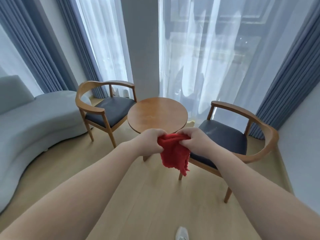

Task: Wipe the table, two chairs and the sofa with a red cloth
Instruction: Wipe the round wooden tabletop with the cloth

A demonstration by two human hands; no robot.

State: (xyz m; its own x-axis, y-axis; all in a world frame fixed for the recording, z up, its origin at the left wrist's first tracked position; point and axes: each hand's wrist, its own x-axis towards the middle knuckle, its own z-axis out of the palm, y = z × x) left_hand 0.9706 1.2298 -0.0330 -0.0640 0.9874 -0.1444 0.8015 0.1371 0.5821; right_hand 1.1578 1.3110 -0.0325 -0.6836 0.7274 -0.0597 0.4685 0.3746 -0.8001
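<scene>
A crumpled red cloth [174, 153] hangs in the air between my two hands, in front of a small round wooden table [156, 115]. My left hand [151, 142] grips its left top edge and my right hand [195, 140] grips its right top edge. One wooden armchair with a dark seat [110, 110] stands left of the table, and a second one [223, 141] stands to its right. A pale grey sofa [29, 118] curves along the left side of the room.
Sheer white curtains [207, 58] and blue drapes [287, 84] hang behind the furniture, with a white pillar [140, 49] between them. Light wooden floor [138, 196] stretches under my arms. A shoe tip [181, 233] shows at the bottom edge.
</scene>
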